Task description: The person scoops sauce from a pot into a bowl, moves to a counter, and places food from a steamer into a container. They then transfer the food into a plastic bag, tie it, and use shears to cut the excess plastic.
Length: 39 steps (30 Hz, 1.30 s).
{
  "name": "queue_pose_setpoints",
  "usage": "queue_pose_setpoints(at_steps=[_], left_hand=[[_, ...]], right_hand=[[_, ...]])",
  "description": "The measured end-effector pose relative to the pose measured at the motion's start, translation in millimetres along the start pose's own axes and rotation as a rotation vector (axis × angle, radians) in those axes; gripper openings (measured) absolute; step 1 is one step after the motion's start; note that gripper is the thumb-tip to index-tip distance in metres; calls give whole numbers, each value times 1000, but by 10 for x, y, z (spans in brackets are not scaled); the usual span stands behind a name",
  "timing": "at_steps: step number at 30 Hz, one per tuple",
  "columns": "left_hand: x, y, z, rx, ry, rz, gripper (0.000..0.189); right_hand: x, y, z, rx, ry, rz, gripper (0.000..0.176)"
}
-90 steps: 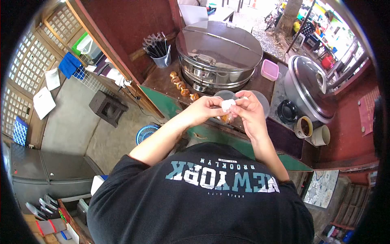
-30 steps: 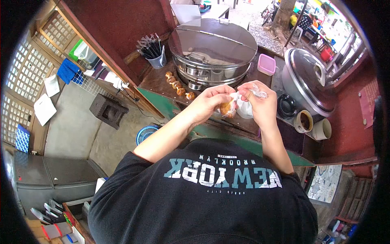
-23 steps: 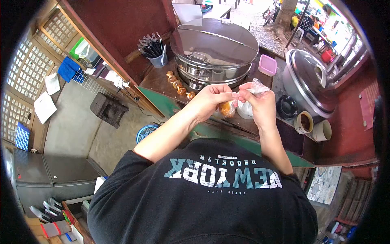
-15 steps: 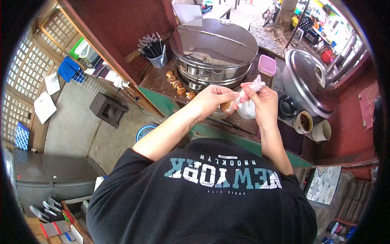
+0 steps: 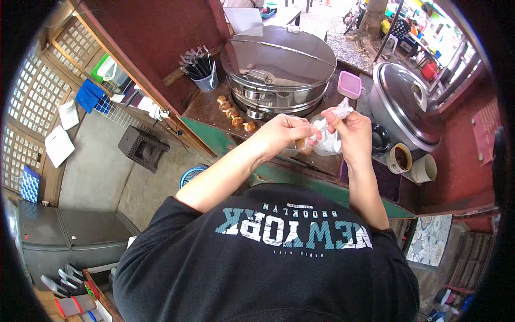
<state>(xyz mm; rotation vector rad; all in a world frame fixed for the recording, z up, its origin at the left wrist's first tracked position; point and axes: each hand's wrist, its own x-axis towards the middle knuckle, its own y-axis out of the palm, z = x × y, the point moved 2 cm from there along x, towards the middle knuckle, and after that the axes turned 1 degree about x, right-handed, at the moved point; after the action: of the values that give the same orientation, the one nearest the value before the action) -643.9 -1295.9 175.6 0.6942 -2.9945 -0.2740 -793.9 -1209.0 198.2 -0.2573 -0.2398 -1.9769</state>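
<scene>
My left hand (image 5: pixel 289 137) pinches the lower part of a small clear plastic bag with a brown filling (image 5: pixel 304 145) hanging under its fingers. My right hand (image 5: pixel 350 134) grips the crumpled top of the plastic bag (image 5: pixel 342 109), to the right of the left hand. Behind and below the hands is a container with white plastic (image 5: pixel 328 144), partly hidden. Several brown tied bundles (image 5: pixel 232 114) lie in a row on the counter, left of my left hand.
A large round steel steamer (image 5: pixel 279 59) stands behind the hands. Around it are a cup of black-handled utensils (image 5: pixel 205 78), a pink container (image 5: pixel 350 85), a large lidded pot (image 5: pixel 405 104), a black bowl (image 5: pixel 380 139) and two cups (image 5: pixel 399 158). People sit outside, far right.
My hands have moved slightly apart, the right one a little to the right. More of the white plastic behind them shows. The whole view has shifted slightly.
</scene>
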Motion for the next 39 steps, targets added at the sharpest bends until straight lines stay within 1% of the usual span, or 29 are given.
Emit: queue_pose_setpoints(at_steps=[4,7,9,10,12,13,14,15,18,21,22,24,26,29,30,34,37,39], left_hand=[[-16,-18,-1,96,45,37,24],[-14,-16,7,46,28,54,24],[-4,7,-7,17,64,38,22],[13,26,-18,3,83,31,21],[41,63,-51,-62,55,-54,21],[57,69,-64,-93,42,-95,21],[87,40,-10,-137,6,-99,20],[87,49,-18,-103,19,-81,21],[45,111,-48,4,56,-40,23],[-16,185,-96,110,97,-29,23],[-21,202,-92,132,110,-29,23],[-40,246,-98,145,144,-32,23],[-61,270,-105,121,126,-11,23],[-66,239,-63,110,85,4,23],[-59,214,-31,111,67,10,22],[-44,177,116,-173,-25,66,22],[-17,194,131,-156,-4,62,23],[-22,200,159,-107,-39,85,22]], right_hand=[[40,-73,-67,21,-7,-37,16],[65,-120,-49,53,7,-44,17],[68,-113,-66,109,13,-35,17],[64,-79,-54,185,57,-32,17],[26,43,-5,335,145,-23,18],[-21,82,-47,334,153,81,24],[-48,93,-62,185,70,95,24],[-62,96,-71,36,-13,107,25],[-46,32,-147,313,103,113,23],[-85,0,-115,603,133,44,20],[-55,-61,-167,579,95,-45,17],[-36,-125,-180,621,83,-17,17],[-35,-160,-154,645,65,15,17],[-76,-114,-165,572,58,-12,18],[-86,-117,-175,521,75,1,20],[-144,-152,-215,489,227,67,21],[-185,-178,-205,459,255,18,22],[-220,-207,-204,447,246,22,21]])
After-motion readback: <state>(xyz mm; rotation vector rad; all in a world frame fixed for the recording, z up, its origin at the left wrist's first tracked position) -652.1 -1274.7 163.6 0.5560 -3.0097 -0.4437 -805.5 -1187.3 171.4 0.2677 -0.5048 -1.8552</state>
